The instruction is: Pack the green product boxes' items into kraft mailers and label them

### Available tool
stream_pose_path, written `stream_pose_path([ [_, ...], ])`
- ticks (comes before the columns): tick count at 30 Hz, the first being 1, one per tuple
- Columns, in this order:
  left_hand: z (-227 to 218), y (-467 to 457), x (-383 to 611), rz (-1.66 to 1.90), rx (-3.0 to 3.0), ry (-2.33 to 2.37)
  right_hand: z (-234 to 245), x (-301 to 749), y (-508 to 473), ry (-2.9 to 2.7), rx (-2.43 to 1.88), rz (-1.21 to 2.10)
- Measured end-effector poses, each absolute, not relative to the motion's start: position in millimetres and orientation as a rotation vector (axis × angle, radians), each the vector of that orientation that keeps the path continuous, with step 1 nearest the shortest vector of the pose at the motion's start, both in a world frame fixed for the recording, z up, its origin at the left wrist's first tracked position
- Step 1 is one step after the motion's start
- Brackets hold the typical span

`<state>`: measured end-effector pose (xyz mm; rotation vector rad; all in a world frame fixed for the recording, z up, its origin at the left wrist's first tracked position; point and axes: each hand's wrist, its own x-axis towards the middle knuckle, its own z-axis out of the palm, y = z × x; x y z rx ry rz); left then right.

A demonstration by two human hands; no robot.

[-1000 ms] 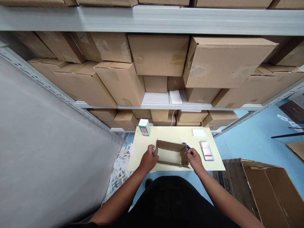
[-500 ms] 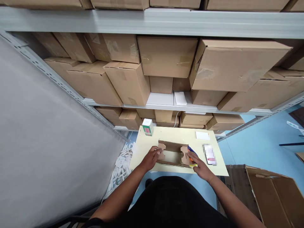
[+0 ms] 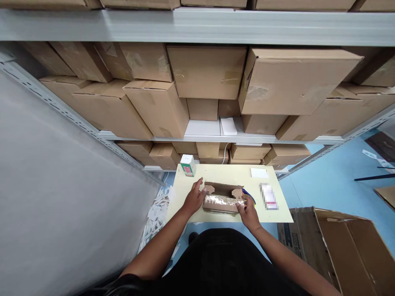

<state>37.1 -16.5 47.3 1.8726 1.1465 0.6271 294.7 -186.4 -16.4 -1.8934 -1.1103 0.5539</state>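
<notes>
A small cardboard box [image 3: 219,209] stands on the pale yellow table with its top partly uncovered. Clear shiny tape covers its near flap, and the two end flaps are folded inward. At the box's left end is my left hand [image 3: 194,198], its fingers stretched out and the thumb by the corner. My right hand [image 3: 249,214] grips the near right corner, thumb on the taped flap. Just behind the right fingers lies a blue and yellow tool [image 3: 248,195], partly hidden, its kind unclear.
On the table [image 3: 185,213] are a white-and-green carton [image 3: 188,165], a white pad [image 3: 259,173] and a phone-like item [image 3: 269,196], blurred out. Shelves beyond hold many cardboard boxes [image 3: 206,72]. A large open carton [image 3: 345,242] stands on the floor at right; paper scraps [image 3: 156,211] lie at left.
The taped near flap has swung into view over the front of the box. My right hand moved left onto that flap; my left hand's fingers spread outward. The view shifted slightly.
</notes>
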Motion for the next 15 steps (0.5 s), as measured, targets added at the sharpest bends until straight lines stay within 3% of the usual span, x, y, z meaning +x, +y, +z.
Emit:
stream_pose_path([
  [8, 46, -22, 43, 0.635, 1.993, 1.144, -13, 289, -179, -0.961, -1.905, 0.659],
  [15, 27, -41, 51, 0.735, 2.081, 1.279, -12, 289, -173, -1.148, -1.935, 0.491],
])
